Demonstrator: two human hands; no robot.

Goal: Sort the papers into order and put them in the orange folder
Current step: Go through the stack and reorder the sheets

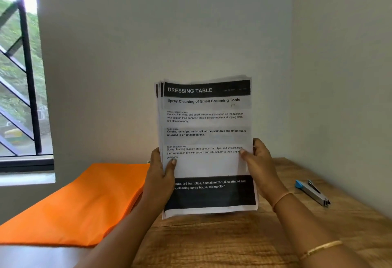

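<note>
I hold a stack of printed papers (206, 138) upright above the wooden table (233, 238); the front sheet is headed "DRESSING TABLE". My left hand (161, 179) grips the stack's lower left edge, thumb on the front page. My right hand (259, 164) grips the right edge, thumb pressed on the front sheet. Edges of sheets behind the front one show fanned at the top left. The orange folder (80, 206) lies closed and flat on the table to the left, apart from the papers.
A stapler (314, 192) with a blue end lies on the table at the right, near the side wall. White walls close the back and right. A barred window (19, 70) is at the left.
</note>
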